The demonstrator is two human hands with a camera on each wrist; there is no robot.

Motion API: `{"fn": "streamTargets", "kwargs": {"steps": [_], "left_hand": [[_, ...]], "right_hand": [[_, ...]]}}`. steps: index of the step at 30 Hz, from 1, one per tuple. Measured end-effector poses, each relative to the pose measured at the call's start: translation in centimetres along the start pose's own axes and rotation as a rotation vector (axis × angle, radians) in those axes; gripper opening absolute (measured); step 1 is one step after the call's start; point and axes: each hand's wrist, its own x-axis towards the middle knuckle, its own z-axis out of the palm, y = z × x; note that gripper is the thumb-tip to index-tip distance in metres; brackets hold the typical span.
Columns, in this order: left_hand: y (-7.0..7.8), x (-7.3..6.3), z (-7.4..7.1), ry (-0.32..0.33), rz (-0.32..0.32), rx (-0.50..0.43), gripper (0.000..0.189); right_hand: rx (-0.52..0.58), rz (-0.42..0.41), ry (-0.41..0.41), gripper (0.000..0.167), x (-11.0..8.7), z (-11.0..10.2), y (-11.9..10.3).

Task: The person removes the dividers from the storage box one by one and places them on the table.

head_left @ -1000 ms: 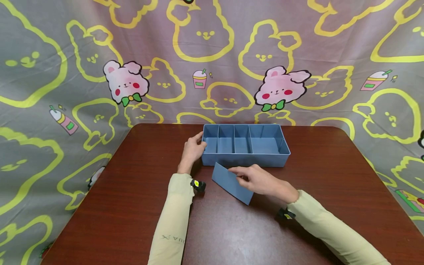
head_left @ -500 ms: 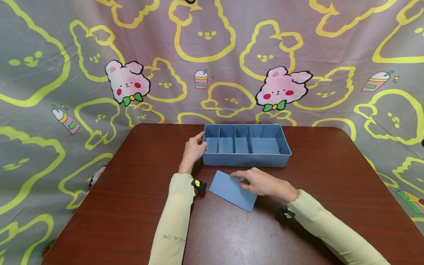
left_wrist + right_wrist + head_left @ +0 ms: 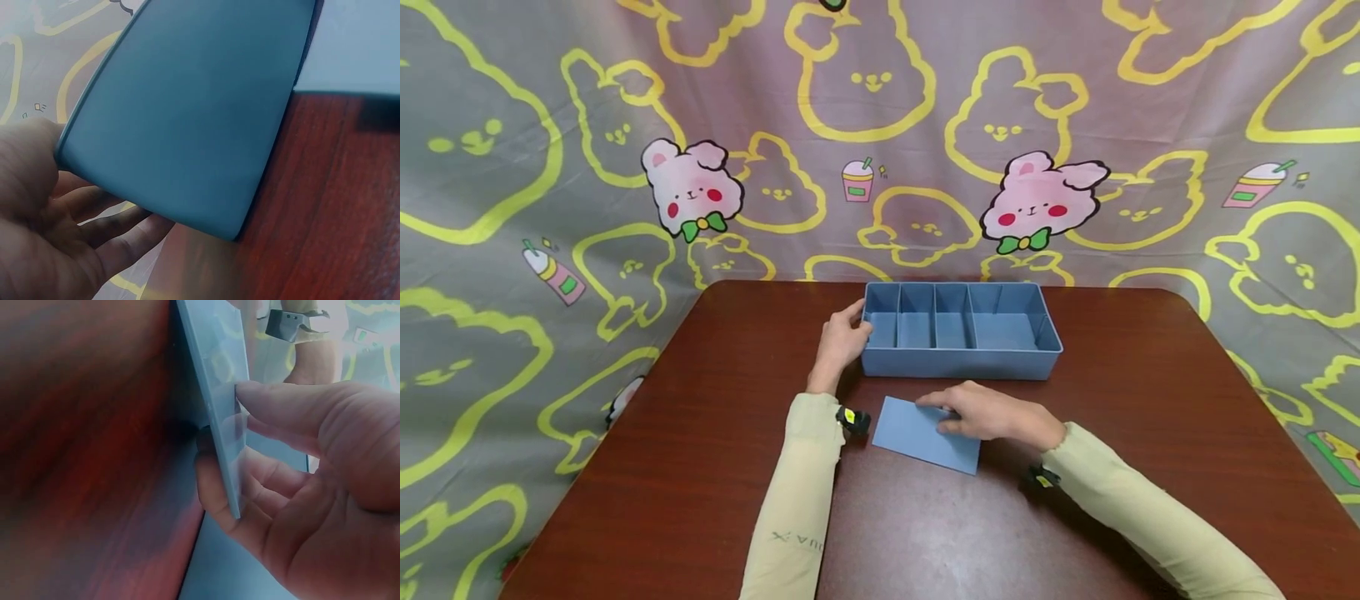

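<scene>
A blue divided box (image 3: 958, 364) stands on the table, with three narrow compartments on its left and a wide one on its right. My left hand (image 3: 841, 340) grips the box's left end, thumb at the rim; in the left wrist view its fingers reach beneath the box wall (image 3: 194, 112). In front of the box, my right hand (image 3: 992, 412) holds a thin flat blue panel (image 3: 917, 433). The right wrist view has the panel (image 3: 222, 375) pinched between the thumb and the curled fingers, tilted above the wood.
The dark reddish-brown table (image 3: 700, 450) extends to both sides. Behind it hangs a grey-pink curtain (image 3: 910, 167) with cartoon prints. A black wrist camera (image 3: 853, 420) sits close to the panel's left corner.
The panel has tilted so that more of its broad face shows, and its left end has come nearer to me. My left hand keeps its place on the box.
</scene>
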Motion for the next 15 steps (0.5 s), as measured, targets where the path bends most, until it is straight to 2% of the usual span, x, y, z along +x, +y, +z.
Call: {"fn": "streamTargets", "kwargs": {"steps": [8,15], "left_hand": [[-0.12,-0.03,0.19,0.001,-0.004,0.007,0.058],[0.03,-0.09,0.16,0.014,0.013,0.018,0.058]], "right_hand": [[0.015,0.062,-0.081,0.048,0.25,-0.44,-0.26],[-0.021,0.090,-0.090,0.048,0.60,-0.49,-0.58]]}}
